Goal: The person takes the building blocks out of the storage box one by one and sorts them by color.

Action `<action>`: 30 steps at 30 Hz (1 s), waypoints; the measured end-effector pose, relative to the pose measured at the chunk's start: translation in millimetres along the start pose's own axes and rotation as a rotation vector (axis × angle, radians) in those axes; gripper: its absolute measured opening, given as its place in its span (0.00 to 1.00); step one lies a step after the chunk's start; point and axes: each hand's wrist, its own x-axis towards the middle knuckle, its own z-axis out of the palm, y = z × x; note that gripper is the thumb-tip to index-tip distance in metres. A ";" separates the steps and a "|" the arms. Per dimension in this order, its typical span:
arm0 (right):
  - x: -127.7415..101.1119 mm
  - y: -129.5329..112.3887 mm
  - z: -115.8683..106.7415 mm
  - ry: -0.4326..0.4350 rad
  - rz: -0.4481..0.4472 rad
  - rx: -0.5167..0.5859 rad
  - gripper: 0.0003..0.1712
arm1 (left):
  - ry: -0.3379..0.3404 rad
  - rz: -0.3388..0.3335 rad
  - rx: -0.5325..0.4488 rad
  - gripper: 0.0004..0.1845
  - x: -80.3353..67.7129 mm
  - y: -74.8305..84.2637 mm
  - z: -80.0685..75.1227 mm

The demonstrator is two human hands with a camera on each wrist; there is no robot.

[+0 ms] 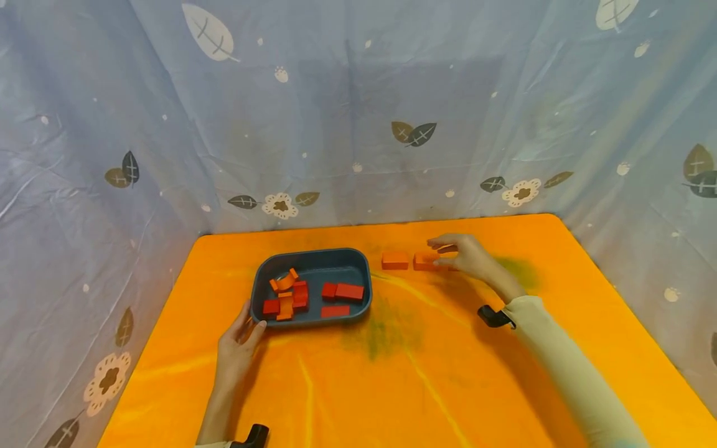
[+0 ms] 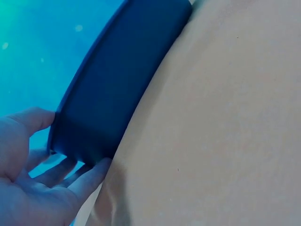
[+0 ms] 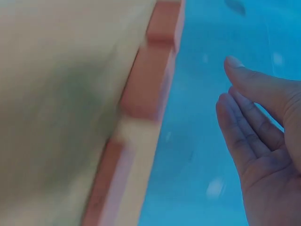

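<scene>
My left hand point(image 1: 238, 348) holds the front left corner of a dark blue-grey tray point(image 1: 310, 322), thumb at the rim and fingers against the outer side. The left wrist view shows the tray's wall point(image 2: 117, 80) between thumb and fingertips. Inside lie red blocks point(image 1: 350, 292) and orange curved blocks point(image 1: 285, 307). Right of the tray, an orange block point(image 1: 394, 261) and a second orange block point(image 1: 424, 262) stand in a row; a third is mostly hidden. Over that row hovers my right hand point(image 1: 470, 255), its thumb and fingers apart with nothing between them in the right wrist view.
An orange cloth point(image 1: 386, 386) with a green patch covers the table. Pale blue curtains point(image 1: 358, 124) with leaf and flower prints hang along the back and both sides. Black straps with cameras point(image 1: 495, 316) sit on the wrists.
</scene>
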 end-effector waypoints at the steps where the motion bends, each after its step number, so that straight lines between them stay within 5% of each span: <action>1: 7.6 -12.0 5.8 -0.020 0.011 -0.037 0.25 | 0.002 -0.001 0.002 0.36 -0.4 0.2 -0.6; 5: 34.3 -32.0 23.8 -0.119 -0.037 -0.003 0.25 | 0.000 0.002 -0.004 0.36 -1.5 0.8 -2.4; 7: 44.8 -46.8 32.2 -0.125 -0.003 0.036 0.24 | 0.001 0.001 -0.011 0.36 -1.4 1.3 -2.8; 12: 72.1 -63.7 60.3 -0.156 -0.081 0.115 0.25 | -0.007 -0.015 -0.002 0.37 -0.7 2.7 -3.2; 26: 121.0 -116.3 136.0 -0.408 -0.241 -0.149 0.22 | -0.012 -0.029 -0.015 0.36 -1.5 4.2 -3.5; 30: 131.0 -132.4 165.2 -0.475 -0.296 -0.332 0.21 | -0.010 -0.009 -0.019 0.37 -2.1 4.6 -2.4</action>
